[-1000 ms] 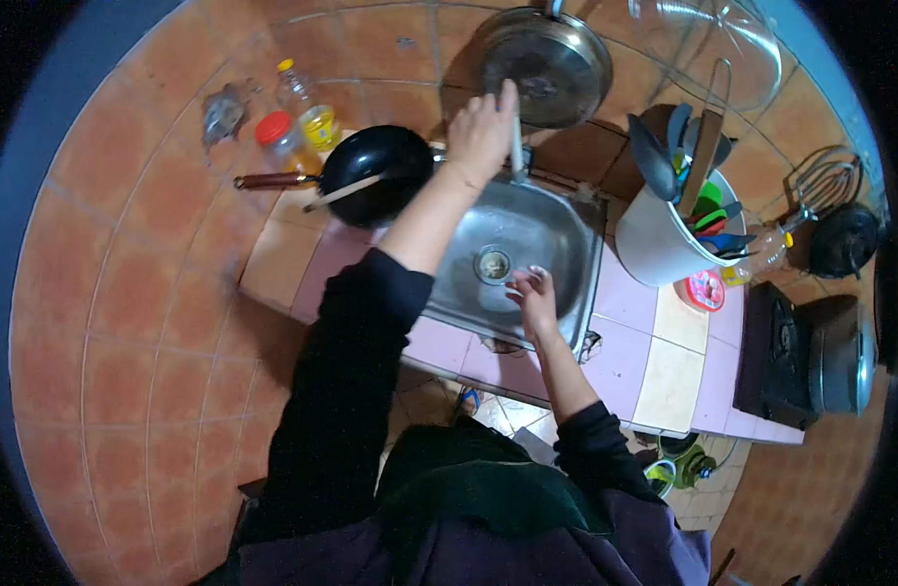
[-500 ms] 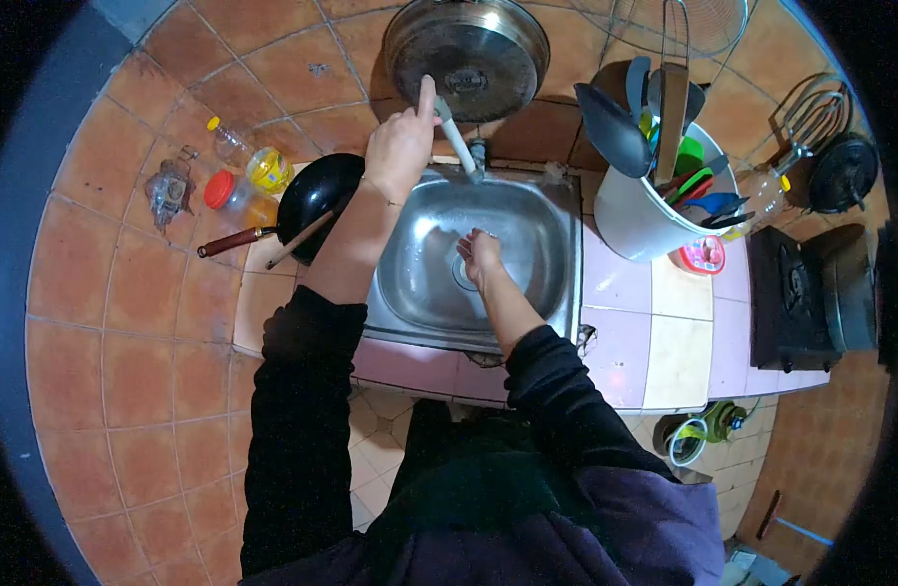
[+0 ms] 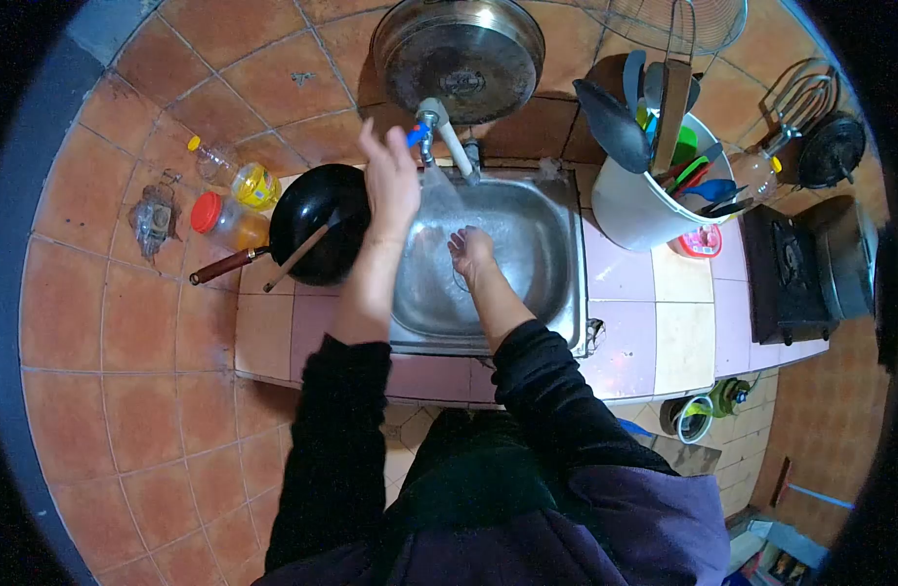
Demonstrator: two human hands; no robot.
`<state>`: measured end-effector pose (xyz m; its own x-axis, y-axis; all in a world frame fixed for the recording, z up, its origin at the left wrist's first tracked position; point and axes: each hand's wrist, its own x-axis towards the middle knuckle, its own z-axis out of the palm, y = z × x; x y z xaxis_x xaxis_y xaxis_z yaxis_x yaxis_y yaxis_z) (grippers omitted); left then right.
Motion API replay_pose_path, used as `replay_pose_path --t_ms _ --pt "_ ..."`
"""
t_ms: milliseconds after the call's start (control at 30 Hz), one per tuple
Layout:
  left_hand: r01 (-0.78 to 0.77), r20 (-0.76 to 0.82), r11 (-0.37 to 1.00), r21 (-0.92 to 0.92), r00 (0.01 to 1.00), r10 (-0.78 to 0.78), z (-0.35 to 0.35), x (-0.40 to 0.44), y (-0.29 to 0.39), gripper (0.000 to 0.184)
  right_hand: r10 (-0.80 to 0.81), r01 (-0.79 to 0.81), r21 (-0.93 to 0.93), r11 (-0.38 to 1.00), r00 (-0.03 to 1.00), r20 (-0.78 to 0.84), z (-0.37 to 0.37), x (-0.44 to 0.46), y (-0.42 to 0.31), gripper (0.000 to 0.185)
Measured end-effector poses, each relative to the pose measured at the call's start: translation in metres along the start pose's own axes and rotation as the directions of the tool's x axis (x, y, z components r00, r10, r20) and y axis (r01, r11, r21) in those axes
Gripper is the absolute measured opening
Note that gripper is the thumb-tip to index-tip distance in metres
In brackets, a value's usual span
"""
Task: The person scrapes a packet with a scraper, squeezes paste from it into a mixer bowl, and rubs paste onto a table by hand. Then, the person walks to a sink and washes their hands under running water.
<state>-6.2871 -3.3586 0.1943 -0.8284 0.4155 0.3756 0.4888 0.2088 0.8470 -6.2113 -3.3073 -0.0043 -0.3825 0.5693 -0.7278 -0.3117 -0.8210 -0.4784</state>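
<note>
Just left of the faucet [image 3: 431, 112], my left hand [image 3: 392, 186] is raised with its fingers apart, close to the blue tap handle [image 3: 417, 134]. Slight motion blur hides whether a fingertip touches that handle. Water [image 3: 441, 188] sprays down from the spout into the metal sink [image 3: 537, 283]. Inside the basin, my right hand [image 3: 471, 250] is held low with fingers spread and nothing in it, to the right of the stream.
Left of the sink sits a black wok [image 3: 317, 210] with a wooden-handled utensil [image 3: 297, 259] across it. Beyond it are a red-lidded jar [image 3: 236, 225] and bottles. A white bucket of utensils [image 3: 629, 215] and a black stove [image 3: 786, 278] stand right. A pan [image 3: 459, 59] hangs above.
My left hand has come off the top of the faucet, moving down and left, uncovering the blue handle. Water now runs from the spout. My right hand has shifted slightly left, its fingers more spread.
</note>
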Motion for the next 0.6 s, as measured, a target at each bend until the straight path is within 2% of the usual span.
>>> replay_pose_path --t_ms 33,67,100,133,167,200,267,300,333,433,467,500,567,600 --pt "0.183 0.041 0.969 -0.164 0.983 -0.179 0.005 -0.014 -0.020 0.045 0.020 -0.023 0.044 0.999 0.998 0.063 -0.001 -0.001 0.000 0.026" --pt "0.361 0.109 0.878 -0.314 0.932 -0.345 0.009 -0.033 -0.038 0.045 0.036 -0.047 0.085 0.995 0.991 0.126 -0.004 -0.001 0.000 0.028" --pt "0.520 0.195 0.771 -0.367 0.854 -0.483 0.019 -0.051 -0.058 0.035 0.033 -0.044 0.086 0.995 0.993 0.116 -0.008 0.002 0.000 0.028" --pt "0.627 0.401 0.731 -0.271 0.763 -0.507 0.027 -0.067 -0.090 0.032 0.012 -0.030 0.077 0.997 0.975 0.220 -0.015 0.005 0.001 0.032" --pt "0.747 0.476 0.605 -0.274 0.652 -0.590 0.034 -0.082 -0.100 0.030 -0.008 -0.016 0.069 0.997 0.947 0.321 -0.020 0.008 0.003 0.036" --pt "0.845 0.549 0.465 -0.263 0.527 -0.648 0.042 -0.093 -0.106 0.030 -0.010 -0.012 0.069 0.998 0.951 0.310 -0.021 0.006 0.003 0.036" --pt "0.868 0.619 0.400 -0.295 0.493 -0.611 0.052 -0.100 -0.131 0.029 -0.105 0.068 0.153 0.986 0.962 0.250 -0.023 -0.003 0.001 0.035" --pt "0.883 0.677 0.337 -0.327 0.467 -0.568 0.053 -0.102 -0.133 0.028 -0.110 0.074 0.156 0.985 0.965 0.236 -0.027 -0.004 0.003 0.035" --pt "0.901 0.696 0.218 -0.374 0.428 -0.577 0.057 -0.102 -0.135 0.027 -0.131 0.099 0.141 0.985 0.962 0.238 -0.031 -0.004 0.003 0.032" --pt "0.909 0.667 0.268 -0.321 0.417 -0.617 0.069 -0.099 -0.135 0.028 -0.155 0.143 0.068 0.987 0.960 0.234 -0.036 -0.014 -0.001 0.028" --pt "0.879 0.622 0.338 -0.335 0.476 -0.621 0.072 -0.102 -0.131 0.024 -0.154 0.156 0.014 0.988 0.958 0.242 -0.034 -0.019 -0.003 0.028" --pt "0.883 0.628 0.333 -0.330 0.469 -0.621 0.077 -0.104 -0.137 0.024 -0.156 0.157 0.014 0.987 0.960 0.234 -0.036 -0.016 -0.001 0.028" --pt "0.720 0.454 0.506 -0.475 0.693 -0.559 0.085 -0.109 -0.149 0.019 -0.197 0.198 0.016 0.980 0.959 0.204 -0.038 -0.009 0.005 0.026" --pt "0.723 0.458 0.505 -0.471 0.690 -0.560 0.090 -0.114 -0.161 0.019 -0.197 0.197 0.017 0.980 0.960 0.199 -0.038 -0.008 0.006 0.026"
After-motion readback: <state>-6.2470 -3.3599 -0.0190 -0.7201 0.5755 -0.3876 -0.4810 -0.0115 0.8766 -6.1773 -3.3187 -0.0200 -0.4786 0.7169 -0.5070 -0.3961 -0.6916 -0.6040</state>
